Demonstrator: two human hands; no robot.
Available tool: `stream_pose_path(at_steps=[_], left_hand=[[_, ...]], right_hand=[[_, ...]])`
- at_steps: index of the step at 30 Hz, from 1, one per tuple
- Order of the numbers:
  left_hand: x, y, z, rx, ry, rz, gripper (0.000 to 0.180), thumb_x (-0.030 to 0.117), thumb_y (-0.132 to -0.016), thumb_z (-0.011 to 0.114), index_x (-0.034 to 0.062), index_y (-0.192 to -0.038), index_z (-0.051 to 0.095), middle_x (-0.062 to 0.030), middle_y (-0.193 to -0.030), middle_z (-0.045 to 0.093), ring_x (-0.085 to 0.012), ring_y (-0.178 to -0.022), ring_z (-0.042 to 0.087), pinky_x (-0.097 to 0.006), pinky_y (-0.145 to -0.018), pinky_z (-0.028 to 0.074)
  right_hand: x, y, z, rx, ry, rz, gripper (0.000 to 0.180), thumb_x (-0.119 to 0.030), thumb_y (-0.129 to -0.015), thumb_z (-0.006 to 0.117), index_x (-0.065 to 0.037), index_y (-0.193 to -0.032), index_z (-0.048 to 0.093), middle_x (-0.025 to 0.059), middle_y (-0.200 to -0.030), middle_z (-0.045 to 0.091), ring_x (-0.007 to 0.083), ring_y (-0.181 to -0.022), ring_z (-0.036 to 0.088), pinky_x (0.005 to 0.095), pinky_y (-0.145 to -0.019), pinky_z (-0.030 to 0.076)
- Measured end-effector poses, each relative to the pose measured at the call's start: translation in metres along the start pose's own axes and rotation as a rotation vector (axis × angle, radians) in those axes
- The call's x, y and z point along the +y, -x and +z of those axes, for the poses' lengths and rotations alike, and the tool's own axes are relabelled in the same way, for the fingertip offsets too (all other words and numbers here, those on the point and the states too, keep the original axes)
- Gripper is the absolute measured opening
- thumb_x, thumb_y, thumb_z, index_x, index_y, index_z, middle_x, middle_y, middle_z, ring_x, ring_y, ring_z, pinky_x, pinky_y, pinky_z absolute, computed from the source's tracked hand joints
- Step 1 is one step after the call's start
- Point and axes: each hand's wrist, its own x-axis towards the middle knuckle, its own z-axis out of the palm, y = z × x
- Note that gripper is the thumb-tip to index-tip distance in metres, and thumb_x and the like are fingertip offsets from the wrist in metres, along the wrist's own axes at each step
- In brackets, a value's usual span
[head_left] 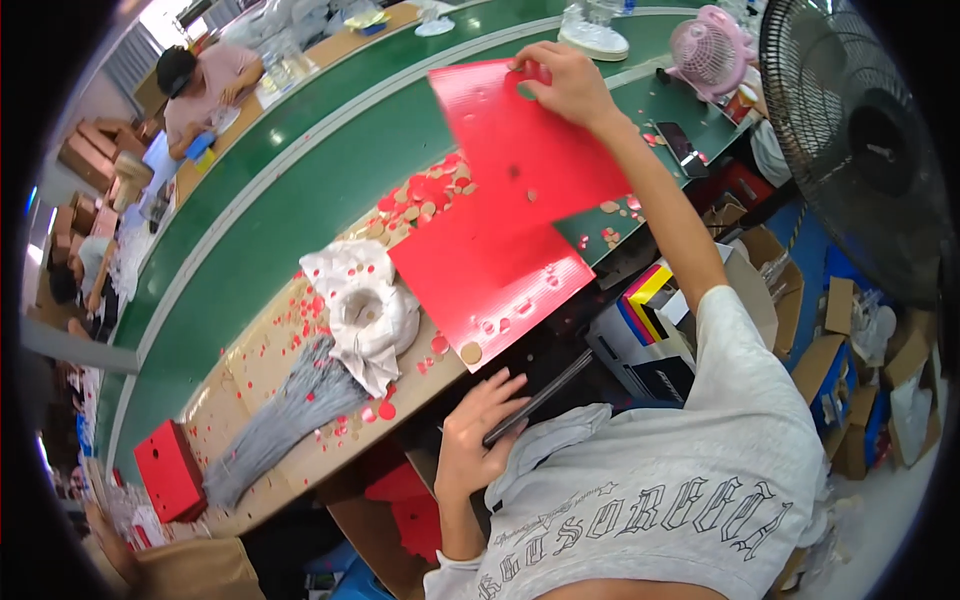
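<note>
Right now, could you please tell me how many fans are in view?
2: a small pink fan to the right of the right hand, and a large black fan farther right, partly cut off.

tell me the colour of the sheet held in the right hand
The sheet is red, best seen in the head view.

Bright, fisheye-curved, perhaps blurry towards edges
</note>
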Motion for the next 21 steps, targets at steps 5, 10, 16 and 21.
stream_pose_path(at_steps=[5,10,16,21], left_hand=[[-0.009,0.026,-0.003,0.078,0.38,-0.435,0.032,-0.001,-0.077,0.078,-0.0053,-0.107,0.068,-0.0099,-0.098,0.072,-0.0151,-0.087,0.067,-0.029,-0.08,0.053],[-0.018,0.016,0.004,0.439,0.597,-0.59,0.04,0.011,-0.085,0.075,-0.0079,-0.118,0.062,-0.0111,-0.108,0.068,-0.0168,-0.095,0.063,-0.031,-0.088,0.05],[-0.027,0.002,-0.006,0.57,0.841,-0.666,0.03,0.007,-0.084,0.068,-0.006,-0.111,0.065,-0.0102,-0.106,0.069,-0.018,-0.096,0.064,-0.03,-0.087,0.048],[-0.027,0.005,-0.016,0.596,0.883,-0.67,0.027,0.006,-0.087,0.065,-0.0061,-0.112,0.065,-0.0105,-0.105,0.07,-0.0177,-0.093,0.067,-0.029,-0.084,0.05]], right_hand=[[0.116,0.041,0.014,-0.301,0.001,0.159,0.021,-0.014,-0.08,0.07,-0.012,-0.1,0.069,0.0122,-0.087,0.071,0.0338,-0.084,0.069,0.0424,-0.074,0.056],[0.127,0.101,0.04,-0.495,0.108,0.271,0.024,-0.014,-0.078,0.072,-0.016,-0.102,0.073,0.0123,-0.097,0.073,0.034,-0.096,0.068,0.0451,-0.082,0.055],[0.091,0.106,0.044,-0.428,0.076,0.173,0.025,-0.008,-0.082,0.067,-0.011,-0.106,0.072,0.0107,-0.106,0.072,0.0296,-0.1,0.068,0.0402,-0.085,0.055],[-0.119,0.108,0.006,-0.354,-0.532,-0.263,0.022,-0.006,-0.08,0.075,-0.006,-0.102,0.073,0.0082,-0.105,0.071,0.0285,-0.101,0.066,0.0407,-0.087,0.054]])
